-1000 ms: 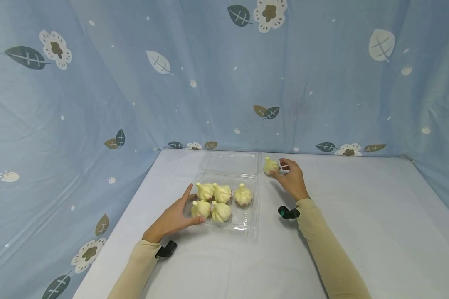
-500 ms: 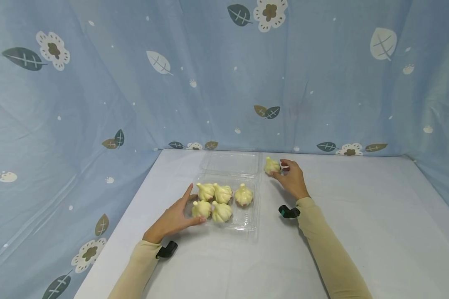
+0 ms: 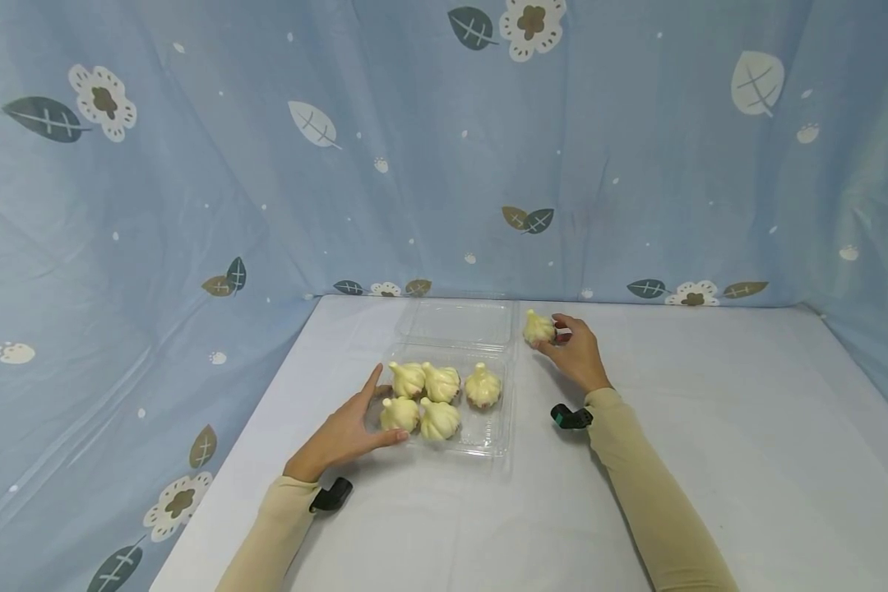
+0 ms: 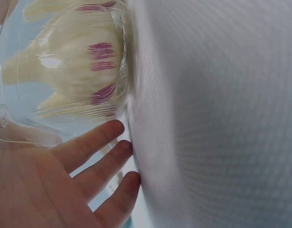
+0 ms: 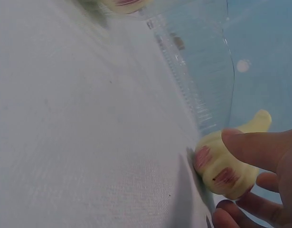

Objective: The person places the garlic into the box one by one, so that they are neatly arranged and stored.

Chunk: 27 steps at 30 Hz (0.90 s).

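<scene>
A clear plastic clamshell box (image 3: 481, 434) lies on the table, holding several pale yellow garlic bulbs (image 3: 440, 419) with purple streaks. My left hand (image 3: 344, 432) spans the box's near left corner, thumb along the front and fingers at the left side. The left wrist view shows those fingers straight and spread beside the box wall (image 4: 22, 118). Just right of the lid, one more garlic bulb (image 3: 537, 328) stands stem-up on the table. My right hand (image 3: 577, 353) grips it from the right; in the right wrist view its thumb (image 5: 250, 147) presses the bulb's side, fingers partly hidden behind.
The box's clear lid (image 3: 455, 322) is folded back flat toward the rear edge of the white-covered table (image 3: 710, 427). A blue patterned curtain (image 3: 429, 148) hangs behind the table and along its left. A black device (image 3: 331, 496) sits on each wrist.
Hardly anything moves: the head view shifts slightly. My right hand stays at the same garlic bulb and my left hand stays at the box.
</scene>
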Each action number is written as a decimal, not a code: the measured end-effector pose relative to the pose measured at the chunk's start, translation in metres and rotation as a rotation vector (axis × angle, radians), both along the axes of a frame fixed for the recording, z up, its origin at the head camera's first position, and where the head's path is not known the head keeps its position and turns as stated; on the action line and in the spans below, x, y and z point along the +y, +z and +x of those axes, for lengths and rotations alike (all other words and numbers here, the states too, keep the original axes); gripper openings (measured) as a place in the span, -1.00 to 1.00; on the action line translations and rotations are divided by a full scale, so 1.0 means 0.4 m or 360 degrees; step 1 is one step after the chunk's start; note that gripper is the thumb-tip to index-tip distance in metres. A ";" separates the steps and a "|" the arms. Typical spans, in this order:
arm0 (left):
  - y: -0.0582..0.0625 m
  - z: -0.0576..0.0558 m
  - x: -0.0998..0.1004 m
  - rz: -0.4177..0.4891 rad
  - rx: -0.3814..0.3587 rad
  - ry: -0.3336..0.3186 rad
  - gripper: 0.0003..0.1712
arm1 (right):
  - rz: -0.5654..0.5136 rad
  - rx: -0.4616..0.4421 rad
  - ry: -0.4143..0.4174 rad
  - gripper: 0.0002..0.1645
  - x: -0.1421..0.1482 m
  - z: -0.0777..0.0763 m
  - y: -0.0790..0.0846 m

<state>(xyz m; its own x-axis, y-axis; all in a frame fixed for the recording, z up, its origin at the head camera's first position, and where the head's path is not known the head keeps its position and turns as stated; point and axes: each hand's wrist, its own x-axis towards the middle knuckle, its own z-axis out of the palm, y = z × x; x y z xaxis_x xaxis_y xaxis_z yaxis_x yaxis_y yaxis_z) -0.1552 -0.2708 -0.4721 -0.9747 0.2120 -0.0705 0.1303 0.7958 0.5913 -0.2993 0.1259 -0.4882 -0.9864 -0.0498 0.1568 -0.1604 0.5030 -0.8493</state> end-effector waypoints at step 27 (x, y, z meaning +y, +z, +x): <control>0.002 0.000 0.000 -0.0016 -0.0033 0.0002 0.44 | -0.0022 0.0064 0.0032 -0.19 -0.020 -0.007 -0.011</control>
<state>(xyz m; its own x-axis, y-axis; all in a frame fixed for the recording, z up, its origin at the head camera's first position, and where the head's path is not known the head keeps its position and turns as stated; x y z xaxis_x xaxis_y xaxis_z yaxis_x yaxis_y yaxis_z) -0.1553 -0.2709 -0.4711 -0.9734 0.2097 -0.0926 0.1171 0.8021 0.5856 -0.3023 0.1178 -0.4927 -0.9780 -0.0672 0.1974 -0.2048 0.4873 -0.8489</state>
